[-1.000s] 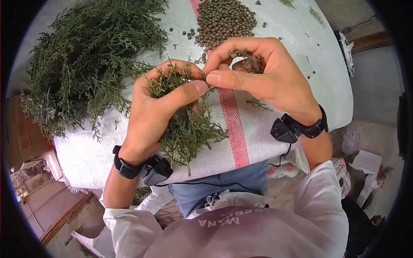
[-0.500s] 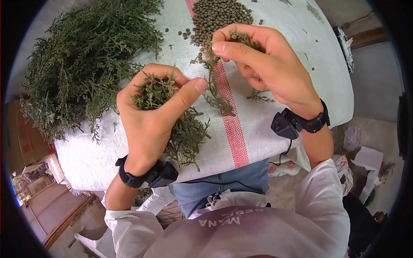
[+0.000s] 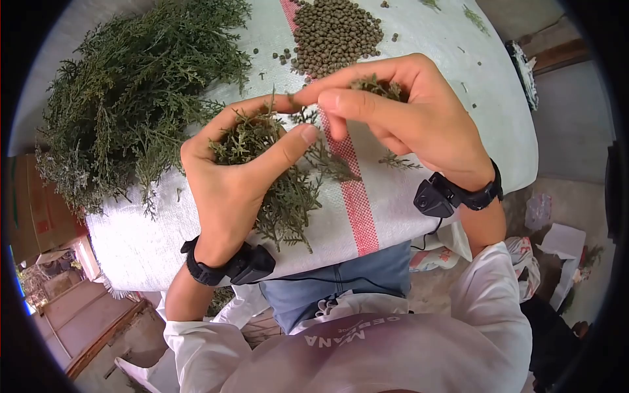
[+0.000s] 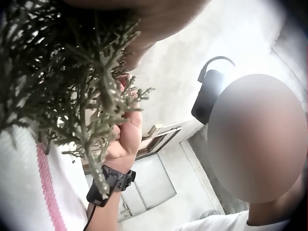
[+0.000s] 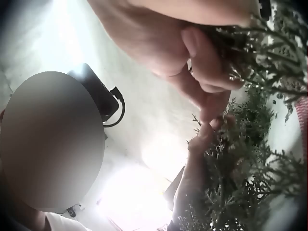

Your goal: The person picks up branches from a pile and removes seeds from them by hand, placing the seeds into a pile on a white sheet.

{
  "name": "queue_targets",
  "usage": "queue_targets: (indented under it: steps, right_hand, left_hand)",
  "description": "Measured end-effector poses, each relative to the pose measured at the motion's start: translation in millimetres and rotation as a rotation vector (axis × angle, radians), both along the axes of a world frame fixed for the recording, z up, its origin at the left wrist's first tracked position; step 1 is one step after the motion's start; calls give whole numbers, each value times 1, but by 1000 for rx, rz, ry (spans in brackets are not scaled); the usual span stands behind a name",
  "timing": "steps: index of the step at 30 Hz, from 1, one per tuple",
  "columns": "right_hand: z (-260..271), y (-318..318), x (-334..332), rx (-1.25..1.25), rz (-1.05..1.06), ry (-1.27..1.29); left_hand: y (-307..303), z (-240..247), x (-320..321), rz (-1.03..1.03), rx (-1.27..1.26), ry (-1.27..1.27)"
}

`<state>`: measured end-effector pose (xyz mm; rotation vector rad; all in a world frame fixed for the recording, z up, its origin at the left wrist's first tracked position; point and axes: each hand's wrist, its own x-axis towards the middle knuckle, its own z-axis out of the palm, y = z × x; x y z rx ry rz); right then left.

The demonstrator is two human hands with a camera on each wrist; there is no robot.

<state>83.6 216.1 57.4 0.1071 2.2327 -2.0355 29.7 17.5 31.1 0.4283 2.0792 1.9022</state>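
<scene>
In the head view my left hand [image 3: 226, 180] grips a bunch of green conifer sprigs [image 3: 288, 206], which stick out above and below its curled fingers. My right hand [image 3: 429, 121] holds a few small sprigs [image 3: 377, 86] in its curled palm. Its outstretched index finger reaches the left index fingertip, while its thumb sits a little apart. A thin sprig [image 3: 334, 164] trails past the left thumb over the red stripe. The left wrist view shows the bunch's cut stem [image 4: 98, 183] close up. In the right wrist view, the right fingers [image 5: 207, 72] meet the left fingertips beside the greenery.
The white woven sack [image 3: 445, 39] serves as the work surface. A big heap of conifer branches [image 3: 131, 98] lies at its left. Small round brown cones [image 3: 337, 36] are piled at the back, with several scattered around. One loose sprig [image 3: 398, 161] lies beneath the right hand.
The hands were together, then the right hand lifted away up and right with a sprig hanging near its fingertips. Now it has come back down, its index finger at the left fingertips.
</scene>
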Motion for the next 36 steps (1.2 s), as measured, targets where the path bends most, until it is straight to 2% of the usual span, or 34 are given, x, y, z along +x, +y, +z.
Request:
queue_targets:
  steps: [2,3,5,7,10,11,14,16,18,24,27,35,36]
  right_hand:
    - [10,3,1,-71,74,-157]
    - [12,4,1,-67,74,-157]
    - [13,9,-4,18,112,-1]
    - [10,17,-8,57,122,73]
    - [1,32,-18,671,-28,328]
    - [-4,35,-23,674,-27,327]
    - [-23,36,-34,970,49,533]
    - [-27,30,-33,1030,50,493]
    - [-30,23,-32,1146,62,407]
    - [-35,18,-34,1128,47,467]
    - [-40,20,-36,1122,51,451]
    - [-34,24,-36,853,57,443]
    - [-22,20,-26,729,15,345]
  left_hand:
    - [-2,-3,-2,13,-4,1]
    - [-2,-6,-4,25,-9,3]
    - [-2,-7,-7,34,-14,9]
    - [-1,-7,-8,41,100,-160]
    - [-2,-4,-13,4,192,-299]
    - [-3,-1,-16,-37,223,-341]
    - [-2,-3,-20,-125,212,-373]
    - [-2,-7,-21,-213,130,-350]
    - [-2,-8,-18,-212,118,-361]
    - [-3,-9,-21,-195,32,-460]
    - [-2,-10,-20,-197,51,-423]
    - [-1,-12,-17,-173,107,-371]
    - [-1,-12,-16,-152,126,-365]
